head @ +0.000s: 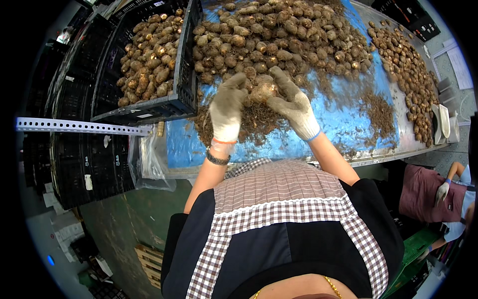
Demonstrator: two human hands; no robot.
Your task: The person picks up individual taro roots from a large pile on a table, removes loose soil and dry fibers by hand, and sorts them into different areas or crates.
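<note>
My left hand (228,102), in a soiled knitted work glove with an orange cuff, is beside a brown taro corm (263,92). My right hand (293,101), in a matching glove with a blue cuff, has thumb and fingers apart at the corm's other side. The corm lies between the hands; whether either one grips it cannot be told. Just beyond is a large heap of hairy, soil-covered corms (283,33) on a blue plastic sheet (332,123). Loose roots and soil (259,123) lie beneath my hands.
A black plastic crate (183,67) of cleaner corms stands at the left, by a perforated metal bar (82,126). More corms (407,74) cover the metal table's right side, near a white scoop (444,121). A gloved co-worker (429,194) is at the right. Stacked black crates (89,164) stand left.
</note>
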